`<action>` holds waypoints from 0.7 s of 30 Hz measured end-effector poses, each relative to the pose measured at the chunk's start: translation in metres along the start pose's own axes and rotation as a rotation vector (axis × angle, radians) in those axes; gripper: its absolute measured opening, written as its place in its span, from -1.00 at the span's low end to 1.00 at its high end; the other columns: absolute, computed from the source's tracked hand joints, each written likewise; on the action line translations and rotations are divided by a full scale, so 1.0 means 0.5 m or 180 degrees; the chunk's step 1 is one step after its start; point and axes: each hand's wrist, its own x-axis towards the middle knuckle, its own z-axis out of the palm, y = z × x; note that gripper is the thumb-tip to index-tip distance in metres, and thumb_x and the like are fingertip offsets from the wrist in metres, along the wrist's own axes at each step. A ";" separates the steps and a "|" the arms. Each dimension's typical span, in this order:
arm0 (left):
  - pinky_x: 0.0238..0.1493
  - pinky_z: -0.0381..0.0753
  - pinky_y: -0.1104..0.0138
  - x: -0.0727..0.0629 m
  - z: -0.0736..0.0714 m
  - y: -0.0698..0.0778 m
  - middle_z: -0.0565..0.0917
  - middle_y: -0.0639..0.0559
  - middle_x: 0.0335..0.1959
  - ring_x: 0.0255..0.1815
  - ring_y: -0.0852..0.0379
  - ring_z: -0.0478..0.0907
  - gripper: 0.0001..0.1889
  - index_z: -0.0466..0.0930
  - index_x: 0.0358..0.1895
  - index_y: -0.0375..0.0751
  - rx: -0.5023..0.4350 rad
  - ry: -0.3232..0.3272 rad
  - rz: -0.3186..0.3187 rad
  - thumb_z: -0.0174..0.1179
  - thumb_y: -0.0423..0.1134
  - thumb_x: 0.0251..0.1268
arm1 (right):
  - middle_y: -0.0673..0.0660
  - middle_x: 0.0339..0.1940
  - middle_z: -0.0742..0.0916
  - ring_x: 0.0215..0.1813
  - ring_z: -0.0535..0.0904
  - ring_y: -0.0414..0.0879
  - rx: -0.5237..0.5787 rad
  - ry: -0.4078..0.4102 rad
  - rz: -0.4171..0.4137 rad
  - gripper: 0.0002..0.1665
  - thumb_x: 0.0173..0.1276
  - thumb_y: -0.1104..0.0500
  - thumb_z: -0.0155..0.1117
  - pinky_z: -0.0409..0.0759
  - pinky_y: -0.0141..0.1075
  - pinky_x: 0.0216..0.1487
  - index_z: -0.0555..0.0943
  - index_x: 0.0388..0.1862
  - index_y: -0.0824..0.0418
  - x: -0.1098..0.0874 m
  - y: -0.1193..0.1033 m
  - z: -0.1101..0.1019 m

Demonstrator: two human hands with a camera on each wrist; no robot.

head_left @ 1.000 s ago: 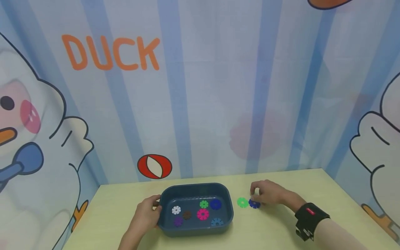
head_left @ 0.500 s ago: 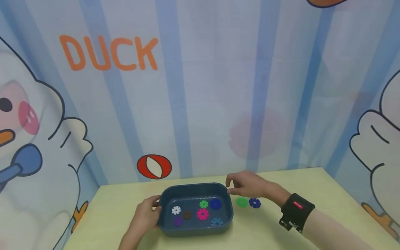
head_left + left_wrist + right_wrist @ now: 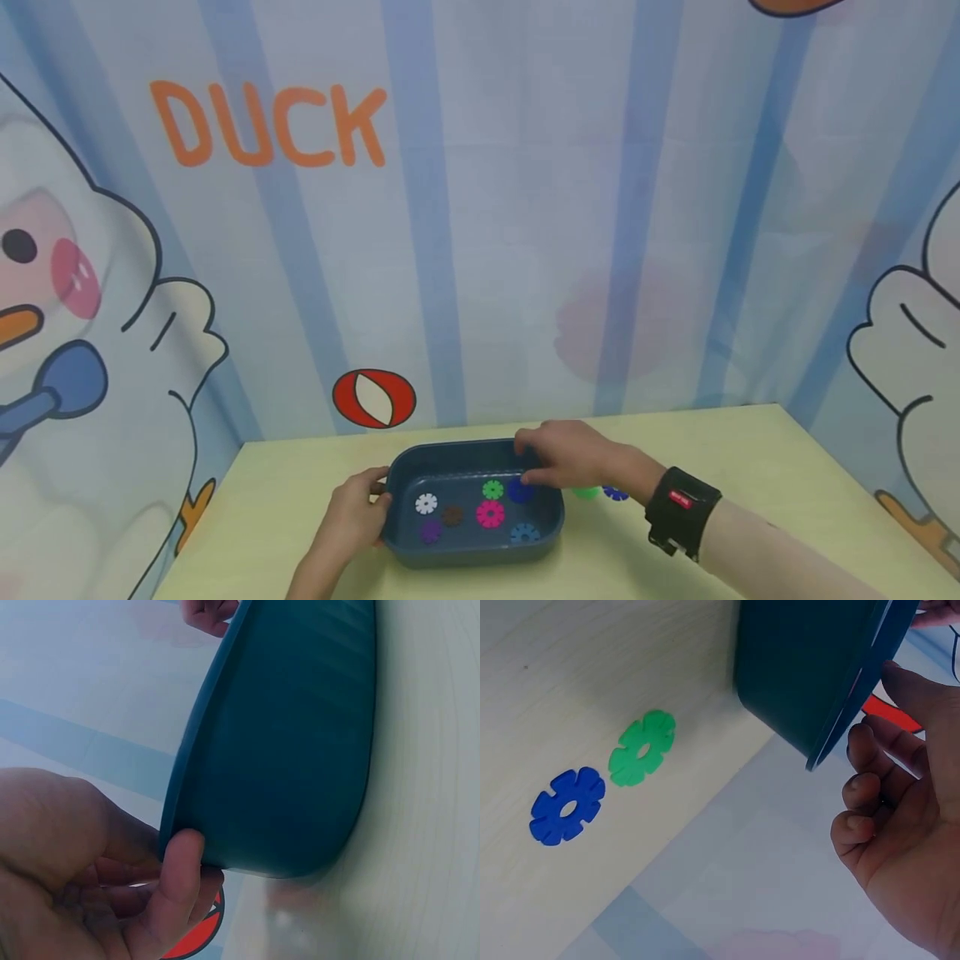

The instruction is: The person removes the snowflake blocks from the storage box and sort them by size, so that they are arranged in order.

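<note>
A dark blue plastic bin (image 3: pixel 457 557) stands on the table, holding several notched plastic discs, among them a white disc (image 3: pixel 426 503), a pink disc (image 3: pixel 491 514) and a small green disc (image 3: pixel 492 489). My left hand (image 3: pixel 352 512) pinches the bin's left rim, as the left wrist view also shows. Over the bin's right back corner hovers my right hand (image 3: pixel 573 454), fingertips above the dark blue disc (image 3: pixel 519 490) inside. In the right wrist view its fingers are loosely bent, nothing visible between them. Outside lie a green disc (image 3: pixel 643 748) and a blue disc (image 3: pixel 568 806), side by side.
The pale wooden table (image 3: pixel 300 467) ends against a striped fabric backdrop (image 3: pixel 510 250) with cartoon ducks. A black strap (image 3: pixel 681 510) with a camera sits on my right wrist.
My right hand has left the blue disc on the table and moved left, over the bin's right side. The green and blue discs lie where they were. The left hand stays on the rim.
</note>
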 end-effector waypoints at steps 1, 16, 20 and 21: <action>-0.63 0.78 0.27 0.000 -0.001 0.000 0.67 -0.49 0.12 -0.37 0.05 0.75 -0.54 0.47 0.40 -0.52 -0.0001 0.0006 0.0003 0.14 -0.52 0.48 | -0.08 -0.34 0.71 -0.31 0.56 -0.25 -0.0040 -0.0009 -0.0011 -0.60 0.45 -0.10 0.46 0.63 -0.30 -0.29 0.67 0.14 0.05 0.003 -0.003 0.001; -0.64 0.77 0.27 -0.002 -0.005 0.001 0.69 -0.48 0.08 -0.40 0.03 0.75 -0.55 0.48 0.38 -0.53 -0.0054 0.0010 0.0087 0.14 -0.53 0.47 | -0.09 -0.51 0.63 -0.33 0.51 -0.12 -0.1223 -0.0088 -0.0191 -0.57 0.32 -0.18 0.55 0.55 -0.26 -0.44 0.59 -0.10 0.04 0.046 -0.039 0.036; -0.64 0.78 0.26 -0.003 -0.006 0.001 0.69 -0.48 0.08 -0.41 0.03 0.75 -0.55 0.47 0.39 -0.53 -0.0104 -0.0003 0.0068 0.13 -0.53 0.48 | -0.08 -0.55 0.67 -0.30 0.57 -0.11 -0.1532 -0.0112 -0.0200 -0.53 0.31 -0.23 0.54 0.60 -0.25 -0.37 0.62 -0.06 0.04 0.056 -0.046 0.053; -0.64 0.78 0.26 -0.004 -0.006 0.001 0.69 -0.48 0.08 -0.42 0.03 0.75 -0.54 0.47 0.39 -0.53 -0.0106 0.0000 0.0067 0.13 -0.53 0.48 | -0.08 -0.55 0.68 -0.30 0.58 -0.10 -0.1626 -0.0130 -0.0205 -0.52 0.31 -0.24 0.53 0.62 -0.25 -0.34 0.63 -0.04 0.03 0.058 -0.050 0.056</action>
